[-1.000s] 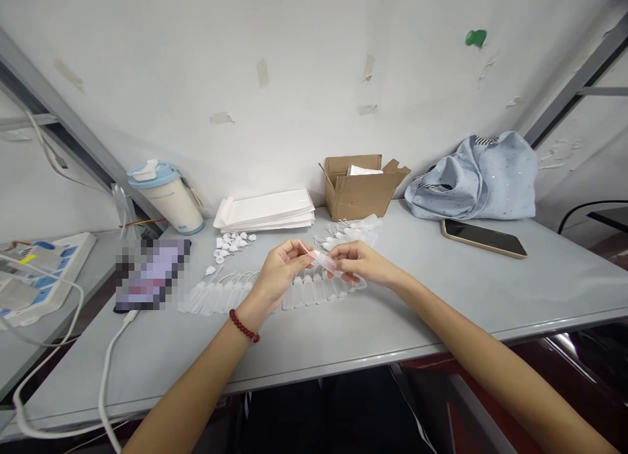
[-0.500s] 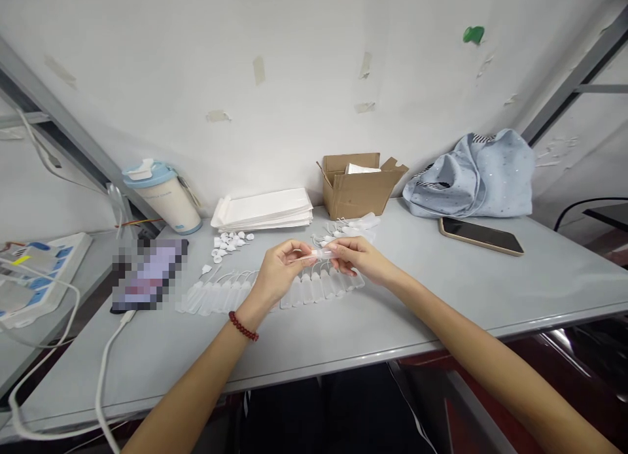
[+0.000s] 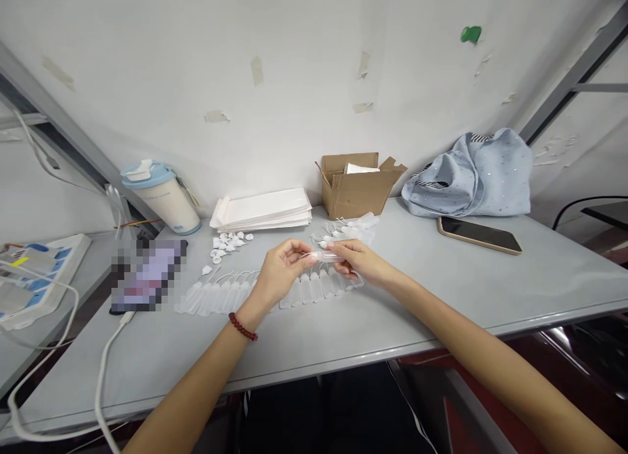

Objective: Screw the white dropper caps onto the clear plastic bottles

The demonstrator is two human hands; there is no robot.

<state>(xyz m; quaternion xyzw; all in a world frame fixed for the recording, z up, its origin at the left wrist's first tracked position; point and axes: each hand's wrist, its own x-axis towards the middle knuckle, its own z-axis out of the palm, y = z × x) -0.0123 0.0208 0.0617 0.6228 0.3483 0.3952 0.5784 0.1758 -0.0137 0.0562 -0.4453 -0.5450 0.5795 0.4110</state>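
My left hand [image 3: 282, 269], with a red bead bracelet [image 3: 243, 327] at the wrist, and my right hand [image 3: 360, 261] meet over the table. Between their fingertips they hold a small clear plastic bottle [image 3: 326, 256] lying nearly level. Just below my hands lies a row of similar clear bottles [image 3: 314, 289] with thin looped cords, partly hidden by my fingers. Small white caps [image 3: 228, 244] form a heap beyond my left hand. More clear bottles [image 3: 350, 231] lie in a loose group beyond my right hand.
A stack of white paper bags [image 3: 260, 210], an open cardboard box [image 3: 357, 189] and a lidded cup [image 3: 164, 199] stand along the wall. A pale blue bag [image 3: 468, 179] and a phone [image 3: 479, 235] lie to the right. A blurred screen [image 3: 147, 275] and white cable [image 3: 101, 382] lie left.
The clear bottle has turned from a tilt to nearly level between my fingertips. My hands have drawn slightly closer together, and the view has shifted a little.
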